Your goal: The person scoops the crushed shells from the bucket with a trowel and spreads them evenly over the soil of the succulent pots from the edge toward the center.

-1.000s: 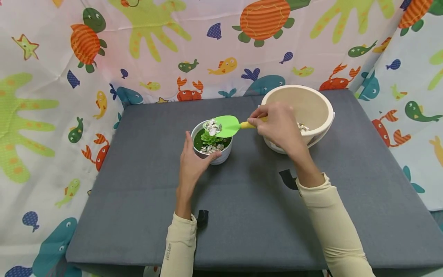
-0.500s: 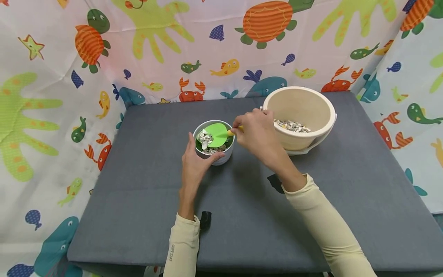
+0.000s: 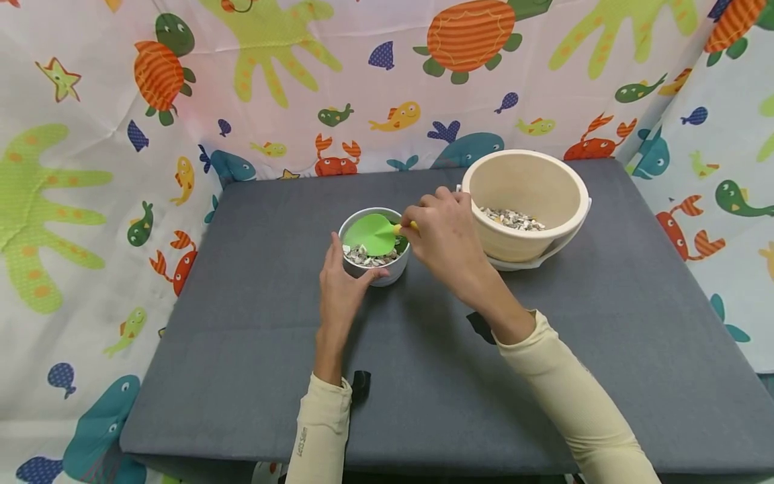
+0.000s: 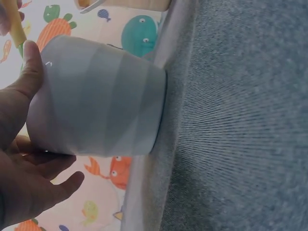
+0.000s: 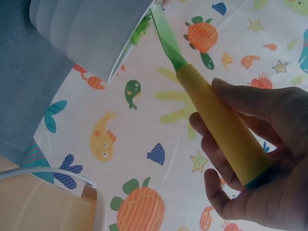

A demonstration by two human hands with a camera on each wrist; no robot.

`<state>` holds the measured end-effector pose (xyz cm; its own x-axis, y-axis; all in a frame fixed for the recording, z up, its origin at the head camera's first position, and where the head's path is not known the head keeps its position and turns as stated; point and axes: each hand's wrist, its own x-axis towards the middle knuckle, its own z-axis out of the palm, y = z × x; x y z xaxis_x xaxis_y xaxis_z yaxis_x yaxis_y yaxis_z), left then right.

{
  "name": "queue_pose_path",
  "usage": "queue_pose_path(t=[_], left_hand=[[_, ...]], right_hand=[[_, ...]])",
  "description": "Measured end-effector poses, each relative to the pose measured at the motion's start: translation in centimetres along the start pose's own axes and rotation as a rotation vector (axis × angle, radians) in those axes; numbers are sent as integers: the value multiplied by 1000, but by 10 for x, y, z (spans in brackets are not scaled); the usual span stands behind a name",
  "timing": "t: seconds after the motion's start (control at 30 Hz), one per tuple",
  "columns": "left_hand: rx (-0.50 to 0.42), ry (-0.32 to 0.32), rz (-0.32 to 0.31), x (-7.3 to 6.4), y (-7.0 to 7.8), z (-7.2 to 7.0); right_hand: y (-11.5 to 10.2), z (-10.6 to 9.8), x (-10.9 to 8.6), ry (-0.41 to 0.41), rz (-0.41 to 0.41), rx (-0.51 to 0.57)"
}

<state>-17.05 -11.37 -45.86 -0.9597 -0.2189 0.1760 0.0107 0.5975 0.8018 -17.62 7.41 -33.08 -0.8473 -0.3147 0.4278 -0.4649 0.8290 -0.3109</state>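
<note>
White pot [image 4: 98, 98] stands just left of the middle of the bench [image 3: 260, 376], well apart from the near edge. Your left hand [image 3: 343, 286] steadies it, thumb at the near rim, fingers round the left side. Your right hand [image 3: 446, 238] grips the yellow handle of the trowel [image 3: 370, 235], its green blade tilted over the pot with no pebbles [image 3: 367, 257] visible on its upper face. Pebbles already lie by the green plant [image 5: 139, 31]; many remain in the bucket [image 3: 514, 249] toward the far right corner, so the scooping looks partway done.
</note>
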Motion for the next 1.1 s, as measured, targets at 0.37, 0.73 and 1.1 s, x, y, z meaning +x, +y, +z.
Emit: queue_pose_path(t=[0.37,0.73,1.1], left_hand=[[52,201,103,-14,2,9],[334,336,50,-24,6,20],[100,514,266,-28,9,31]], right_hand=[[8,-5,-5,163,-64,48],[27,-22,-8,261,26,155],[81,-80,-25,433,287,85]])
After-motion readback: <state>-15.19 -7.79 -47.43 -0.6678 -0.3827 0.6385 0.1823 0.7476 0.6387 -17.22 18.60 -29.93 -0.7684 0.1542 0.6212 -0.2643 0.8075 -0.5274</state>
